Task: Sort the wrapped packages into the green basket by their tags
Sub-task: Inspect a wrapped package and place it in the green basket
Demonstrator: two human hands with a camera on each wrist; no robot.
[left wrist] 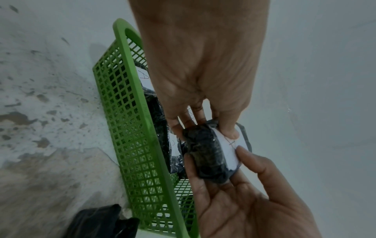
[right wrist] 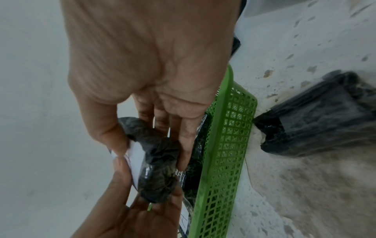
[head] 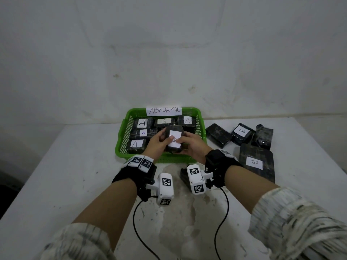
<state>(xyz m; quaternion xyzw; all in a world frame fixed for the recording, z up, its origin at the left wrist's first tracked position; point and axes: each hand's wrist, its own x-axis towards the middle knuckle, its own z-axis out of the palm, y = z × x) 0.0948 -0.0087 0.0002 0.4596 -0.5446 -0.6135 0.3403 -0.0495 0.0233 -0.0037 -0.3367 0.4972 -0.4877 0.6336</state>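
Observation:
Both hands hold one small dark wrapped package (head: 173,140) with a white tag above the front of the green basket (head: 122,143). My left hand (head: 165,139) grips its left side, thumb on the tag; my right hand (head: 185,145) grips its right side. The left wrist view shows my left hand (left wrist: 203,128) pinching the package (left wrist: 205,154) beside the basket wall (left wrist: 130,128). In the right wrist view my right hand (right wrist: 150,145) curls round the package (right wrist: 160,169). The thumbs partly cover the tag's letter. Several packages tagged A (head: 142,123) lie in the basket.
A paper sign reading ABNORMAL (head: 163,110) stands on the basket's far rim. Right of the basket on the white table lie dark packages, two tagged B (head: 241,131) (head: 254,162) and others untagged (head: 217,135). Another small dark package (head: 185,177) lies near my right wrist.

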